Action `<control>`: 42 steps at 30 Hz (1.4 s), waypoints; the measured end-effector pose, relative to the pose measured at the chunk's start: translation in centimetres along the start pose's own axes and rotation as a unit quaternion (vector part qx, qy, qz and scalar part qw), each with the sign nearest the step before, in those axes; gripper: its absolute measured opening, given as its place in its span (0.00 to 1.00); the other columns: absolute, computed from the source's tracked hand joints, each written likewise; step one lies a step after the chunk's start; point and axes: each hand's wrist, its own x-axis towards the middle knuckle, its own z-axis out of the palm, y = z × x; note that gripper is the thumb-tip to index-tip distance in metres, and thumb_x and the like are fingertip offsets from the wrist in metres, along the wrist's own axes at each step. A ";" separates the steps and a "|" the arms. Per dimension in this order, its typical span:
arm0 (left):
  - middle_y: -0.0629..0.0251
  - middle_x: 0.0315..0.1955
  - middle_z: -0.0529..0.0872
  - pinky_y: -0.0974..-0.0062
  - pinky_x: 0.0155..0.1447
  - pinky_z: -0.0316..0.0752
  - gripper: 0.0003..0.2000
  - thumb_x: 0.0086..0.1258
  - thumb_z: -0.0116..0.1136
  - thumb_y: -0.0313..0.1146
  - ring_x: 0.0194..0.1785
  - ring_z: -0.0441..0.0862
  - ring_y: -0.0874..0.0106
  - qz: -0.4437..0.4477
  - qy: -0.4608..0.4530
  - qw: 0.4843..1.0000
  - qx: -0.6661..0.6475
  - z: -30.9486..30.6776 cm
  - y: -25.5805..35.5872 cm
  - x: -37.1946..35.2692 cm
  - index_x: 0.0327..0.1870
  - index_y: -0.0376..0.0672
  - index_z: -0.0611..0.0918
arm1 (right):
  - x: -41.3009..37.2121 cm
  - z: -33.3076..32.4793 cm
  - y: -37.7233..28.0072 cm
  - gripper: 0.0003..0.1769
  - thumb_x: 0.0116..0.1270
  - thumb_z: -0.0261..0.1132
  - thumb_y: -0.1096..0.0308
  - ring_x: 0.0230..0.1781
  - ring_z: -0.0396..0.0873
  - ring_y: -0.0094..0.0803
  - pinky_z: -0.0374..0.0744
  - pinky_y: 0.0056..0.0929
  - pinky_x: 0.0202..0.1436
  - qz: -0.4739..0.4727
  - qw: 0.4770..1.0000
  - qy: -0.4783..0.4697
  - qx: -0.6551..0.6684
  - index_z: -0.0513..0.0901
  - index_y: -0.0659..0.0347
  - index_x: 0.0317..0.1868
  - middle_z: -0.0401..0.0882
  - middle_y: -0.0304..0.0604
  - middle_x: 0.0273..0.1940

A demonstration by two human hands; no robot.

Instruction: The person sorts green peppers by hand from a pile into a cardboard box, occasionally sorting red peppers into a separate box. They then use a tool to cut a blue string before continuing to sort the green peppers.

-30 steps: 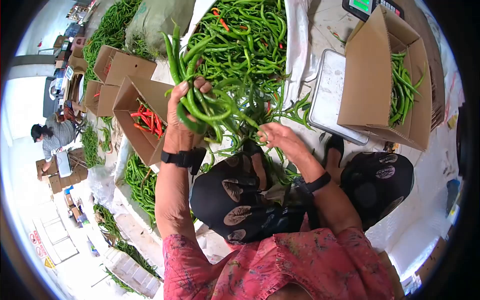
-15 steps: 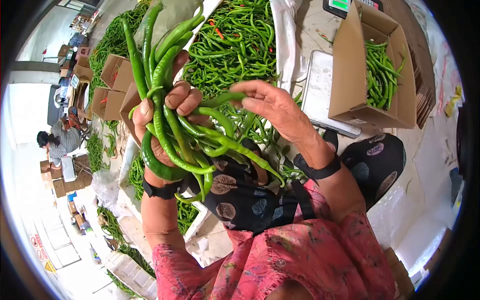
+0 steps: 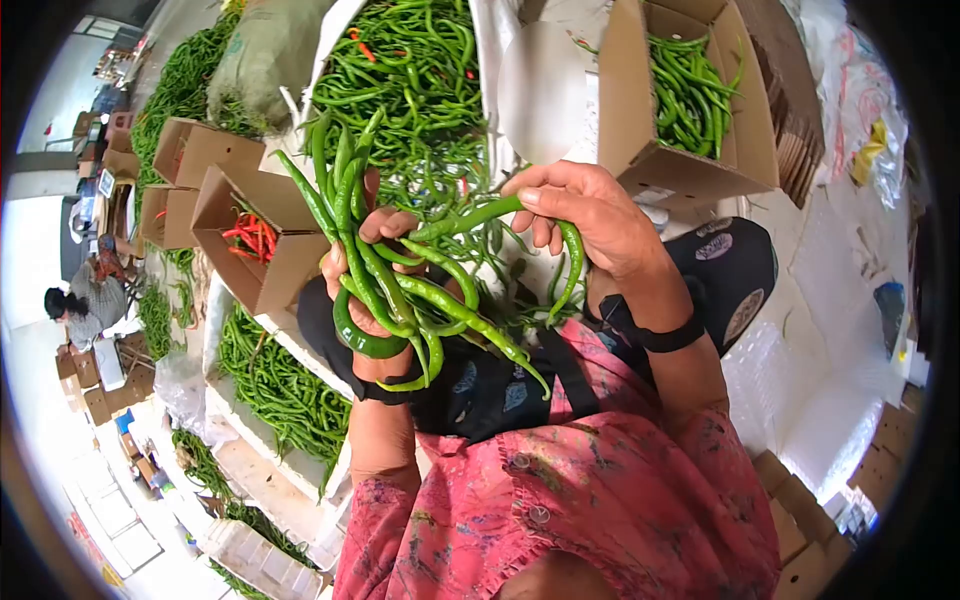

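A bunch of long green peppers (image 3: 375, 270) is gripped in my left hand (image 3: 365, 260), its stem ends pointing up and several curved tips hanging down to the right. My right hand (image 3: 600, 215) pinches a long green pepper (image 3: 480, 215) between thumb and fingers, just right of the bunch. The left end of that pepper reaches the bunch. Another curved pepper (image 3: 572, 270) hangs below my right hand. Behind both hands lies a large heap of green peppers (image 3: 400, 80) on white sheeting.
An open cardboard box (image 3: 625, 110) with green peppers stands at the upper right. Red peppers (image 3: 250, 237) lie in another box at the left. Below it is a white crate of green peppers (image 3: 275, 385). A person (image 3: 95, 305) sits at the far left.
The view has shifted, bringing the box of red peppers into sight. Both hands sit lower in it, with the bunch still in my left hand. A curved pepper now hangs clear below my right hand.
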 end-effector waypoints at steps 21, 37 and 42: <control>0.71 0.39 0.69 0.65 0.52 0.76 0.36 0.68 0.55 0.31 0.49 0.68 0.74 0.050 -0.023 0.998 -0.034 -2.1 -1.4 -1.2 0.77 0.50 0.54 | -4.7 -4.2 2.9 0.16 0.73 0.56 0.67 0.26 0.71 0.16 0.72 0.17 0.29 0.039 0.992 0.123 -0.004 0.79 0.69 0.54 0.80 0.46 0.34; 0.71 0.41 0.71 0.68 0.55 0.72 0.34 0.71 0.54 0.32 0.47 0.72 0.77 -0.043 0.052 0.997 -0.021 -4.7 0.3 -2.3 0.75 0.37 0.54 | -6.4 -4.7 1.7 0.19 0.75 0.54 0.70 0.44 0.76 0.25 0.73 0.25 0.55 -0.182 0.929 0.308 0.097 0.73 0.71 0.61 0.80 0.46 0.49; 0.71 0.42 0.71 0.68 0.55 0.71 0.34 0.71 0.55 0.34 0.47 0.71 0.76 -0.009 0.050 0.999 0.003 -5.0 -0.1 -2.3 0.75 0.38 0.54 | -6.3 -4.5 3.4 0.20 0.74 0.55 0.72 0.53 0.76 0.29 0.71 0.28 0.62 -0.130 0.948 0.260 0.131 0.71 0.71 0.63 0.79 0.48 0.52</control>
